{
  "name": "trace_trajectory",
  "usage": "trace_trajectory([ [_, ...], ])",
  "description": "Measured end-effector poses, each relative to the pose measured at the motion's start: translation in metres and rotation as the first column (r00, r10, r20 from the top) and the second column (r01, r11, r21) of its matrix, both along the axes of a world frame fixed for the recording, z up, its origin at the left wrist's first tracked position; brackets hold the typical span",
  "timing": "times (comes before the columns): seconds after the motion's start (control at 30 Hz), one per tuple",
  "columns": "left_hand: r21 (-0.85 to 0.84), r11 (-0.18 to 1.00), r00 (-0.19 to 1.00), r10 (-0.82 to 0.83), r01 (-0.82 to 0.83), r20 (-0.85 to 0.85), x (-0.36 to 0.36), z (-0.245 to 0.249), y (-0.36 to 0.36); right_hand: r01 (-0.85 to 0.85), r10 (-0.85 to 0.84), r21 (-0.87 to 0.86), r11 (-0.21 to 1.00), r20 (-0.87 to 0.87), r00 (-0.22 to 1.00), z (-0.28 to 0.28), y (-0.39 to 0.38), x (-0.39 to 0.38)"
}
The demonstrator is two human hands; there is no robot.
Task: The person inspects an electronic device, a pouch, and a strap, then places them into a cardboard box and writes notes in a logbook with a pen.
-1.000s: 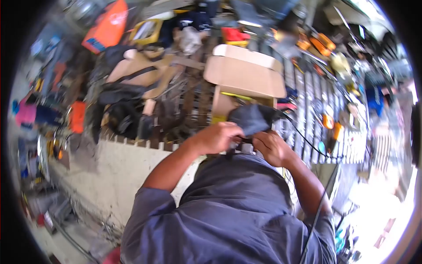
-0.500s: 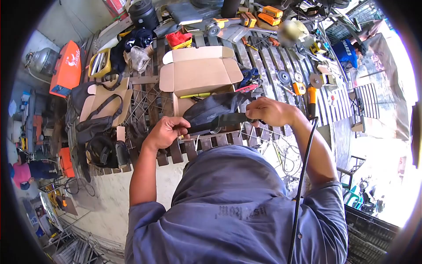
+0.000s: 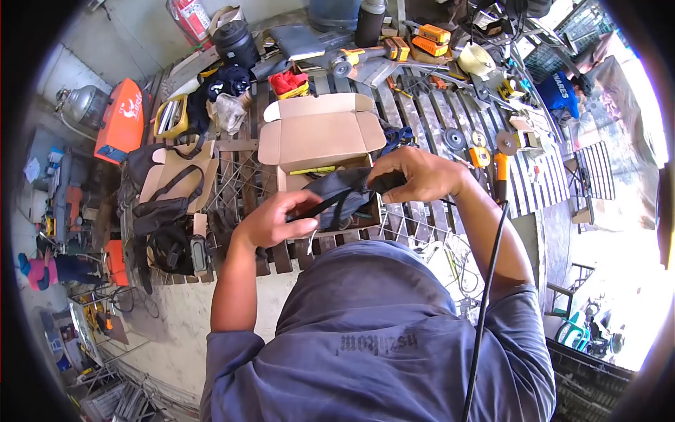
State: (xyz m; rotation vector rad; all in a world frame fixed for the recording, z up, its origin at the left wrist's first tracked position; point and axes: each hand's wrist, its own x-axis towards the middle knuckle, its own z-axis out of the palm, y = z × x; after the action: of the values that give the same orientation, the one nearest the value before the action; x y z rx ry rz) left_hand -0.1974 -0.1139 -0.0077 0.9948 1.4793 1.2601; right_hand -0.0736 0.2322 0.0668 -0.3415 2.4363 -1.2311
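Note:
Over the open cardboard box (image 3: 323,137) is a piece of black mesh fabric (image 3: 336,200) with a smooth black strap on it. My right hand (image 3: 416,176) pinches its right end between thumb and bent fingers. At the other end, my left hand (image 3: 274,218) is curled round the fabric's edge, the thumb in front and the fingertips partly hidden behind the cloth. The fabric is bunched and folded between both hands. A yellow-green item (image 3: 312,170) lies in the box behind it. The box's lower part is mostly covered.
The slatted table (image 3: 450,98) carries an angle grinder (image 3: 343,67), batteries (image 3: 432,41), discs (image 3: 455,139) and an orange-handled tool (image 3: 501,172). Left of the box lie a second open carton (image 3: 166,176) and black straps. A black cable (image 3: 487,288) hangs past my right arm. Another person (image 3: 43,271) is far left.
The fabric and strap, stretched out between my hands before, are now bunched over the box. My hands have come closer together, and my left hand has opened wider around the cloth.

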Motion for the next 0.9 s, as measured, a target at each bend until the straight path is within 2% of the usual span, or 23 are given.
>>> trace_trajectory([
  [0.03,0.017,1.000,0.998,0.012,-0.011,-0.065,0.007,0.012,0.011,0.031,-0.029,-0.030,0.999,0.058,0.998,0.001,-0.006,-0.002],
  [0.07,0.034,0.999,0.991,0.024,-0.020,-0.132,0.014,0.021,0.022,0.031,-0.029,-0.056,0.998,0.033,0.999,-0.002,-0.009,-0.004],
  [0.1,0.020,0.995,0.981,0.102,-0.100,-0.167,0.024,0.026,0.031,0.032,-0.031,-0.081,0.996,0.009,0.999,-0.006,-0.012,-0.005],
  [0.13,-0.012,0.992,0.979,0.118,-0.122,-0.165,0.023,0.026,0.031,0.034,-0.035,-0.105,0.994,-0.013,0.999,-0.009,-0.013,-0.006],
  [0.17,-0.043,0.989,0.978,0.133,-0.142,-0.161,0.019,0.025,0.033,0.076,-0.071,-0.093,0.993,0.049,0.996,-0.009,-0.014,-0.006],
  [0.23,-0.048,0.973,0.962,0.216,-0.226,-0.167,0.019,0.027,0.032,0.007,-0.008,-0.071,0.997,-0.014,1.000,-0.020,-0.005,-0.008],
  [0.27,-0.041,0.966,0.965,0.250,-0.253,-0.078,0.017,0.023,0.028,-0.024,0.022,-0.059,0.998,-0.045,0.999,-0.027,0.000,-0.008],
  [0.33,-0.047,0.937,0.936,0.342,-0.346,-0.077,0.011,0.015,0.018,-0.007,0.002,-0.092,0.996,-0.052,0.999,-0.037,0.009,-0.007],
  [0.37,-0.108,0.903,0.905,0.422,-0.415,0.057,0.007,0.013,0.008,-0.003,-0.003,-0.109,0.994,-0.055,0.998,-0.041,0.012,-0.007],
  [0.4,-0.038,0.913,0.908,0.408,-0.406,0.091,0.002,0.009,0.003,0.002,-0.006,-0.102,0.995,-0.045,0.999,-0.045,0.014,-0.008],
  [0.47,-0.054,0.924,0.909,0.361,-0.379,-0.209,0.004,0.002,-0.006,0.007,-0.009,-0.086,0.996,-0.026,1.000,-0.052,0.018,-0.012],
  [0.6,-0.117,0.901,0.908,0.411,-0.418,-0.080,0.008,0.011,-0.020,0.016,-0.034,-0.208,0.978,-0.088,0.996,-0.067,0.016,-0.017],
  [0.67,-0.085,0.872,0.875,0.484,-0.482,-0.007,0.008,0.005,-0.033,0.021,-0.043,-0.142,0.990,-0.155,0.987,-0.067,0.023,-0.018],
  [0.7,-0.046,0.876,0.877,0.480,-0.481,-0.022,0.006,0.005,-0.039,0.024,-0.044,-0.107,0.994,-0.192,0.980,-0.065,0.027,-0.020],
  [0.8,-0.021,0.873,0.856,0.473,-0.488,-0.207,0.007,0.005,-0.048,0.066,-0.086,-0.064,0.996,-0.385,0.919,-0.074,0.035,-0.027],
  [0.83,-0.061,0.862,0.843,0.476,-0.504,-0.250,0.011,0.018,-0.045,0.086,-0.099,-0.050,0.995,-0.483,0.870,-0.065,0.032,-0.029],
  [0.9,0.091,0.854,0.781,0.507,-0.512,-0.365,0.022,0.037,-0.029,0.145,-0.145,-0.037,0.989,-0.473,0.869,-0.053,0.028,-0.033],
])
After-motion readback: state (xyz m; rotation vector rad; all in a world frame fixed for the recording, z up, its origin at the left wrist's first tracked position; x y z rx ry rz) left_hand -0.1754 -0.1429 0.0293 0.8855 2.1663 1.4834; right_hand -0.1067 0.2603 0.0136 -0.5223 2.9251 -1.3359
